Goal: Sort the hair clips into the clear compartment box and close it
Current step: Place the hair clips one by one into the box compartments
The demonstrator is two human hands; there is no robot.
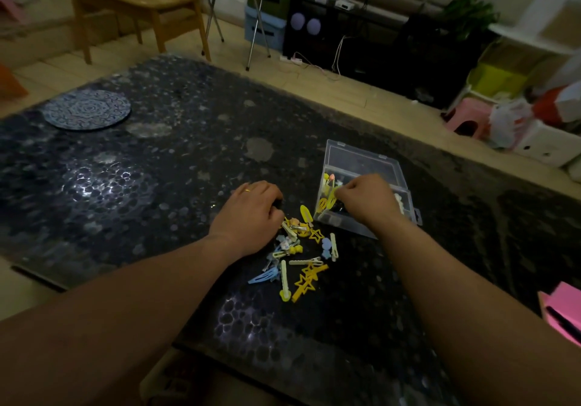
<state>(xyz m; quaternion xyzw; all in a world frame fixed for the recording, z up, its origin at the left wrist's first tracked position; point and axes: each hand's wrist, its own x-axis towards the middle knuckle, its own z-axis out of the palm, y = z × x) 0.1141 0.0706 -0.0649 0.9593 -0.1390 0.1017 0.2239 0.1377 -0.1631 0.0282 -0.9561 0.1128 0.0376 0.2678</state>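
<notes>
A clear compartment box (367,162) lies open on the dark pebbled table, its lid tipped back. Several yellow and pink clips sit in its left compartments. My right hand (366,196) hovers over the box with curled fingers pinching a yellow hair clip (331,199) at the box's left side. A pile of hair clips (301,251) in yellow, blue and pale tones lies in front of the box. My left hand (251,214) rests at the pile's far left edge, fingers curled down onto the clips; what they hold is hidden.
A round patterned blue mat (87,109) lies at the table's far left. A pink object (562,311) sits at the right table edge. Beyond the table stand a wooden chair (135,0), a folding table, storage boxes and a pink stool (468,118).
</notes>
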